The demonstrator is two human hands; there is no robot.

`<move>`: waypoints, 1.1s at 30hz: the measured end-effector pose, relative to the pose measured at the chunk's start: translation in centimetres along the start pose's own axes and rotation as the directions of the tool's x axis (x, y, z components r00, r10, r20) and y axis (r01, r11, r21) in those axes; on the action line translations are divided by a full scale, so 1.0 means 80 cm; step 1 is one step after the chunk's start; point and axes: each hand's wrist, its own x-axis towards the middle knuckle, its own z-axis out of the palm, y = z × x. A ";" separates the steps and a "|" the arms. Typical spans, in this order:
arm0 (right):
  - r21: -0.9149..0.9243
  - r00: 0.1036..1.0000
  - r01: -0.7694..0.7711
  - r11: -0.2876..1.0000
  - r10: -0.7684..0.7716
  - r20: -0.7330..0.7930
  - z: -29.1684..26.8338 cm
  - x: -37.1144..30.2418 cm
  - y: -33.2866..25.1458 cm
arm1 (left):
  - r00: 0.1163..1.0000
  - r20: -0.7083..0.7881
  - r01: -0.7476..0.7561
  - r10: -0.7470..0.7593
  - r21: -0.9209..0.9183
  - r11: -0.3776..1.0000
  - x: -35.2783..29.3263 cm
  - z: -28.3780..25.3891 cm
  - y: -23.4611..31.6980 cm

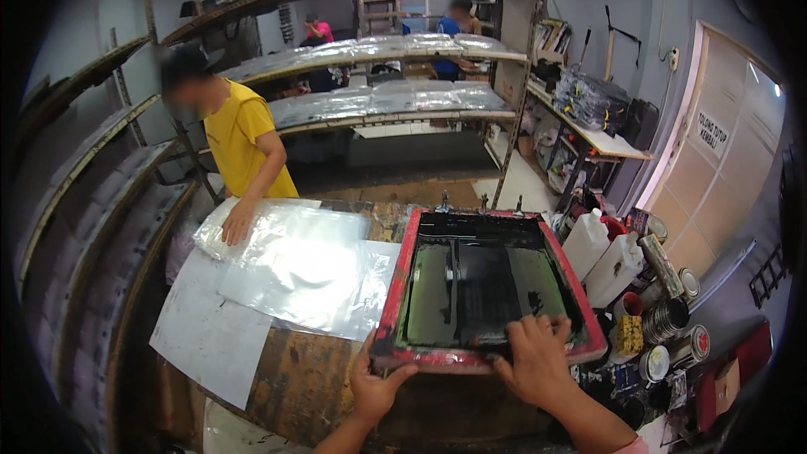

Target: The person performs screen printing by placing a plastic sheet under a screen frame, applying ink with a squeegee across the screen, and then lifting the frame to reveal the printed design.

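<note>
I have both hands on the near rail of the red screen frame (403, 265), which lies flat on the bench just ahead of me. My left hand (374, 387) pinches the near left corner, thumb on top of the rail and fingers curled under its edge. My right hand (538, 357) lies spread over the near rail toward the right, fingers reaching into the inked mesh; there may be a squeegee under them, but against the black ink I cannot tell, so I call that hand flat and pressing, not closed on anything I can name.

I judge the step to be the end of a print pass, with the frame held down. The next move would call for a steady lift from this near edge, the far side staying in its hinge clamps (481, 200).

Inside the frame the well holds a pool of black ink (483, 282), thick near my right fingers. Right of the right hand stand two white jugs (601, 256), caps on, contents hidden, and a cluster of tins (668, 315) beyond them. Left of the left hand lie clear plastic sheets (294, 265), where a co-worker's hand (237, 223) rests on the far stack.
</note>
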 end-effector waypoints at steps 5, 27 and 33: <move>-0.028 0.960 -0.019 0.999 0.010 -0.281 -0.040 0.079 0.016 | 0.983 0.150 -0.173 0.110 0.517 0.838 0.061 -0.014 -0.027; -0.116 0.908 0.077 0.990 -0.117 -0.401 -0.086 0.185 0.062 | 0.943 -0.119 0.007 0.312 0.941 0.337 0.144 -0.232 -0.052; -0.110 0.906 0.057 0.992 -0.098 -0.411 -0.082 0.174 0.056 | 0.870 -0.167 0.147 0.464 0.986 0.078 0.176 -0.398 -0.034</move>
